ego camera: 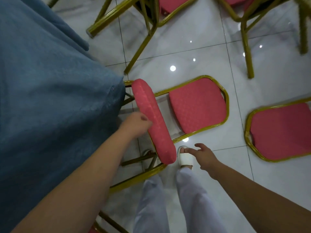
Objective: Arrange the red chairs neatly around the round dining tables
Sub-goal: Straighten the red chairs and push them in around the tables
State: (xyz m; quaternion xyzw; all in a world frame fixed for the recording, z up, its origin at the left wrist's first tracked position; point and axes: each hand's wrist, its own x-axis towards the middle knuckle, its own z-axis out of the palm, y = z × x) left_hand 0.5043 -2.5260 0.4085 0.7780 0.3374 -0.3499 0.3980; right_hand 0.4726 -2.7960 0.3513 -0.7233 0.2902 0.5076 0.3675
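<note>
Head view. A tabletop under a blue cloth (50,98) fills the left side of the frame, and the cloth hangs down past its edge.

Just right of that edge, at frame centre, stands a red chair (198,106) with a gold metal frame. Its padded backrest (153,121) is nearest the cloth and its seat points away from it, toward the right of the frame.

The left hand (136,125) reaches in from the lower left and grips the backrest on its left side. The thumb lies on the pad, and the fingers are clamped round it, though most are hidden behind the pad.

The right hand (203,155) is in the lower centre-right, near the lower end of the backrest but not touching it. Its fingers are spread apart and loose, and they hold nothing.

A second chair (281,132) sits at the right edge, apart from the first and cut off by the frame. A third chair (175,4) shows at top centre, with its seat partly visible and its gold legs splayed downward. The legs of a fourth chair (245,39) show at upper right.

The floor (193,52) is glossy white tile with dark grout lines and bright light reflections.

At bottom centre are the person's legs in pale trousers (193,199). One foot wears a white slipper (185,158), directly below the right hand in the frame.
</note>
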